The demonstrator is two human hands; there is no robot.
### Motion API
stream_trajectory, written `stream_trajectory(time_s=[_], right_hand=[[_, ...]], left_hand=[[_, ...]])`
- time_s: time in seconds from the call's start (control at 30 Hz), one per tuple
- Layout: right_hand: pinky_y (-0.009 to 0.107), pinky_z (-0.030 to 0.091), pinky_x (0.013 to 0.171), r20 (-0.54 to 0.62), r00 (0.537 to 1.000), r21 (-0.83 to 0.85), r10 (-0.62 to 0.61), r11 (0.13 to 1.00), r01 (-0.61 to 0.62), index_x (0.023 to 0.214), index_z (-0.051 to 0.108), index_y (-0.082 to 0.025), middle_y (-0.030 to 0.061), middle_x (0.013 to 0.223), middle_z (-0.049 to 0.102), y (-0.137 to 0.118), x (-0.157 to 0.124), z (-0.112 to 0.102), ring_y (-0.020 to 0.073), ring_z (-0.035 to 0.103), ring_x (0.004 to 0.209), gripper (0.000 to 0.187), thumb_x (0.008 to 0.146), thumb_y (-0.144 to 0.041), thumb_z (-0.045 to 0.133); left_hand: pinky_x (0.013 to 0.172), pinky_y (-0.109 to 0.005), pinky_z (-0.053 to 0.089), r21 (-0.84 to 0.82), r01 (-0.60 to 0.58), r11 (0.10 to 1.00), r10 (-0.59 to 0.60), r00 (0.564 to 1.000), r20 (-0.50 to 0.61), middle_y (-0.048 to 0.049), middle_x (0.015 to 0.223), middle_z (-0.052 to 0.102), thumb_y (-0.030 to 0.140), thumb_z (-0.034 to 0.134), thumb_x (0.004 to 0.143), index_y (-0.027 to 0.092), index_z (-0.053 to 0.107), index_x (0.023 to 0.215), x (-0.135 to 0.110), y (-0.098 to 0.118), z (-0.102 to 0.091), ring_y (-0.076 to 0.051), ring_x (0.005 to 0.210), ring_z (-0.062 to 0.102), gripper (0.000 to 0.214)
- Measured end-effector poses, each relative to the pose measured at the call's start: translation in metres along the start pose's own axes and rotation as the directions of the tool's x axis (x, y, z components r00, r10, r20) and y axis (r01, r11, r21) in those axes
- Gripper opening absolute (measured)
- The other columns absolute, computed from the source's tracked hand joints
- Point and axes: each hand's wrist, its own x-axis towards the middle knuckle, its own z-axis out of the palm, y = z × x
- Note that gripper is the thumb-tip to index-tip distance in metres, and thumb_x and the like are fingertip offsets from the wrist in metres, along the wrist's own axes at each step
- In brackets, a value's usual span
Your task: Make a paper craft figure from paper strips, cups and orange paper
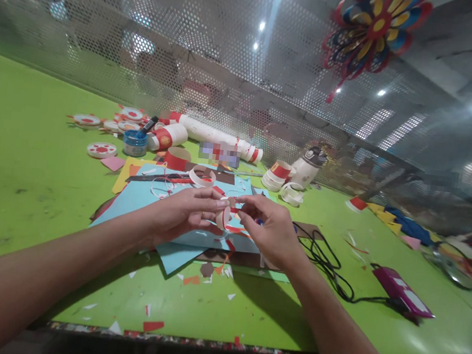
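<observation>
In the head view, my left hand grips a small white paper ring with a red stripe, thumb on top and fingers behind it. My right hand comes in from the other side with thumb and forefinger pinched close to the ring's edge. A narrow red piece shows between the two hands, but I cannot make out what the right fingertips hold. Beneath both hands lie light blue paper sheets. Just beyond them, a larger white paper ring rests on the pile.
A blue jar stands at the back left near white discs with red dots. Behind lies a long white paper tube. A purple power strip with a black cable sits at right. Paper scraps litter the green table.
</observation>
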Motion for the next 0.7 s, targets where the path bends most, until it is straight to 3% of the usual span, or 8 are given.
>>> stream_trajectory(time_s=[0.33,0.47,0.7], right_hand=[[0.033,0.052,0.065,-0.107,0.977,0.145,0.182,0.975,-0.166,0.102,0.065,-0.013,0.0080,0.085,0.068,0.022,0.000,-0.016,0.0166,0.061,0.070,0.027,0.083,-0.031,0.059],[0.032,0.052,0.062,-0.110,0.973,0.176,0.201,0.968,-0.180,0.088,0.068,-0.013,0.0063,0.076,0.068,0.028,0.001,-0.018,0.0167,0.062,0.065,0.023,0.081,-0.034,0.061],[0.025,0.041,0.046,-0.133,0.954,0.073,0.269,0.963,-0.261,0.068,0.066,-0.014,0.0014,0.053,0.060,0.033,0.002,-0.031,0.0129,0.053,0.048,0.028,0.079,-0.039,0.062]], left_hand=[[0.075,-0.031,0.051,-0.033,0.007,0.999,-0.008,0.999,-0.040,-0.0078,0.097,0.067,0.029,0.064,0.080,0.016,0.064,0.096,0.000,0.003,0.000,-0.016,0.082,0.062,0.020],[0.071,-0.028,0.050,-0.043,0.012,0.999,-0.015,0.997,-0.070,-0.0091,0.097,0.067,0.030,0.063,0.081,0.016,0.065,0.101,0.001,0.003,0.000,-0.016,0.081,0.062,0.024],[0.053,-0.022,0.046,-0.053,0.017,0.998,-0.027,0.981,-0.190,-0.0105,0.094,0.066,0.028,0.063,0.081,0.013,0.067,0.096,0.004,0.002,-0.006,-0.013,0.070,0.059,0.022]])
